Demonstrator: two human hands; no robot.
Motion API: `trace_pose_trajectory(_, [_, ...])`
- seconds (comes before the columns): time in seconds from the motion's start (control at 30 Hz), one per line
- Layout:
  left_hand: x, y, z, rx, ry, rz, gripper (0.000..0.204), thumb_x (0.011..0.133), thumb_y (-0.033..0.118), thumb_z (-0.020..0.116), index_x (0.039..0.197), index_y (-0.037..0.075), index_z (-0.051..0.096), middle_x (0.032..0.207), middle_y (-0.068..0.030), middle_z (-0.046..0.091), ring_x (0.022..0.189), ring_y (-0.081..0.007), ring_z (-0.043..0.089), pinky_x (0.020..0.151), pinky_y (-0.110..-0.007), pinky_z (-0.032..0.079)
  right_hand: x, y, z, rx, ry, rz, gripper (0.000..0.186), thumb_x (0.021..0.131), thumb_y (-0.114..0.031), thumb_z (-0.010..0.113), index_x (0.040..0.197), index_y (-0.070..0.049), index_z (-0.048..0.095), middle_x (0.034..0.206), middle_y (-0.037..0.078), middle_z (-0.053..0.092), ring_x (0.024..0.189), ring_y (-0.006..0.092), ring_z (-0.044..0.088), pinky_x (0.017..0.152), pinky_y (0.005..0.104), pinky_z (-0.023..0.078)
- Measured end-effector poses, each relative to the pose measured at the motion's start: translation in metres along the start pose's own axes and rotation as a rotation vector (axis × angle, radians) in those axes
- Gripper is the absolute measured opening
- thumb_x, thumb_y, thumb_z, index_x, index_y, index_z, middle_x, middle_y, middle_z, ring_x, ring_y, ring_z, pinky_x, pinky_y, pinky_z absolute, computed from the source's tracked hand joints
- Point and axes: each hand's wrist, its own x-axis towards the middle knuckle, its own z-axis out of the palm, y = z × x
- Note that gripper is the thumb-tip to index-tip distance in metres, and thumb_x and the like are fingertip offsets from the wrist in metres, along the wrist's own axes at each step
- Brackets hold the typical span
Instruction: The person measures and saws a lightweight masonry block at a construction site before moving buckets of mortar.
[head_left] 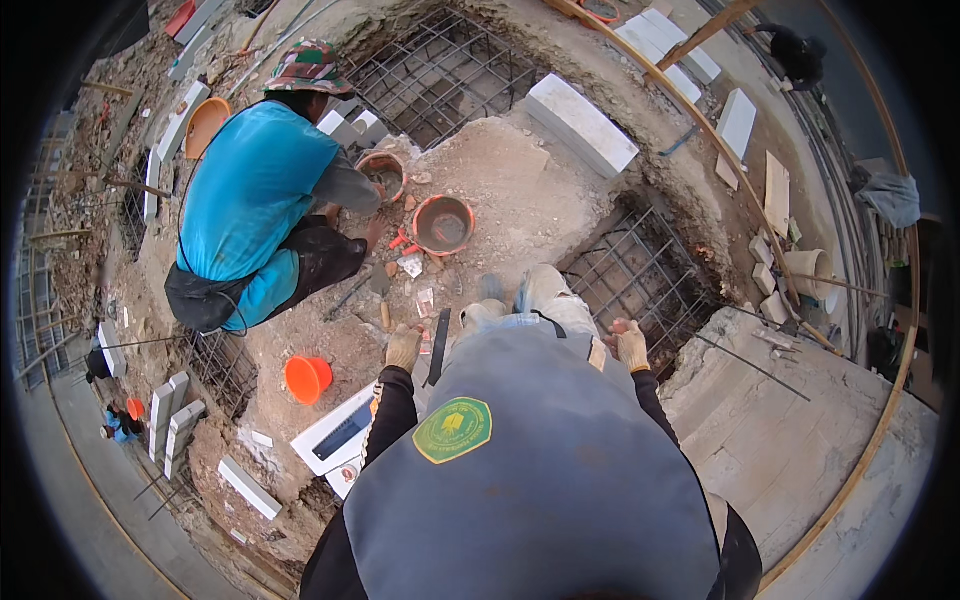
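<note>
My left hand (404, 349), in a pale work glove, hangs beside my left knee with its fingers curled in and nothing showing in them. Just beyond it lie a trowel (381, 282) with a wooden handle and a dark flat strip (439, 345). On my other side, my gloved right hand (629, 346) is held low near a rebar grid (640, 270). Its bare reddish fingertips are bunched together, and I see no object in them. Ahead, two orange buckets of grey mortar, one nearer (443, 224) and one farther (383, 174), stand on the dirt.
A co-worker in a blue shirt (250, 180) squats at the left by the farther bucket. Pits with rebar (440, 75) open ahead and at right. White blocks (580, 122) lie around. An orange bucket (308, 379) and a white box-like piece (340, 432) sit at my left.
</note>
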Motion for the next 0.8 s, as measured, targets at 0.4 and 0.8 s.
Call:
trace_pose_trajectory(0.4, [0.073,0.043,0.045,0.346,-0.199,0.123,0.019,0.087,0.017,0.059,0.092,0.004,0.071,0.097,-0.0196,0.070,0.091,-0.0363,0.067,0.084,-0.041,0.053,0.063,0.016,-0.083,-0.439,0.104,-0.276,0.017,0.095,-0.023,0.061,0.106,-0.010,0.064,0.098,0.005,0.067,0.082,0.0210,0.066,0.073,0.0357,0.054])
trace_pose_trajectory(0.8, [0.219,0.235,0.050,-0.001,-0.073,-0.199,0.034,0.094,0.033,0.060,0.109,0.005,0.071,0.107,-0.0204,0.070,0.101,-0.0353,0.067,0.088,-0.041,0.051,0.163,-0.282,-0.016,-0.069,0.210,0.054,0.037,0.095,-0.041,0.064,0.123,-0.017,0.061,0.118,0.005,0.064,0.100,0.0230,0.065,0.086,0.0418,0.050])
